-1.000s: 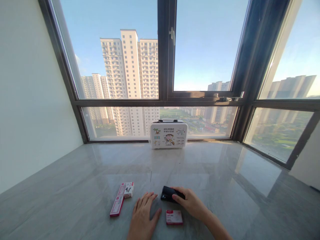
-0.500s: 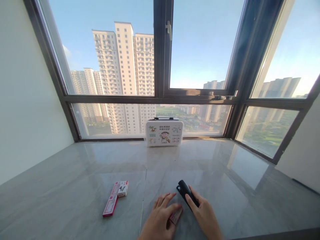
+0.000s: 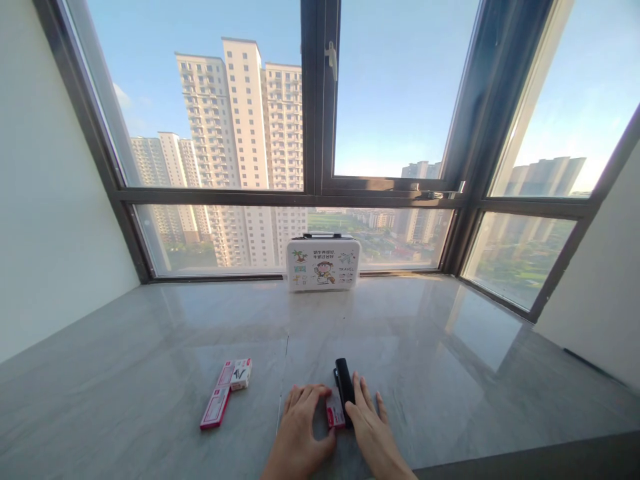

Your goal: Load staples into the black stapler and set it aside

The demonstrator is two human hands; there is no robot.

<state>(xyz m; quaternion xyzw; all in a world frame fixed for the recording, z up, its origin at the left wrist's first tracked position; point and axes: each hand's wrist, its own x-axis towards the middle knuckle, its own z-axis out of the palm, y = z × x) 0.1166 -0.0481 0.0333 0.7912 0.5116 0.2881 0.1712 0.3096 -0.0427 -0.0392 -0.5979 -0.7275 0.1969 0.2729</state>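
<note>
My left hand curves round a small pink-and-white box, its fingers at the far end and its thumb at the near end. Against the right side of that box stands a black stapler, pointing away from me. My right hand grips the stapler from the right, the thumb at its near end and the index finger along its side. The other right fingers are spread over the counter.
On the grey marble counter, long pink-and-white boxes lie to the left, touching a small white box with a stapler picture. A white cartoon-printed case stands by the window. The counter's front edge is at lower right.
The stapler has swung straighter and moved left, against the small box. That box has been turned in line with it. My right fingers have spread. The view has shifted slightly.
</note>
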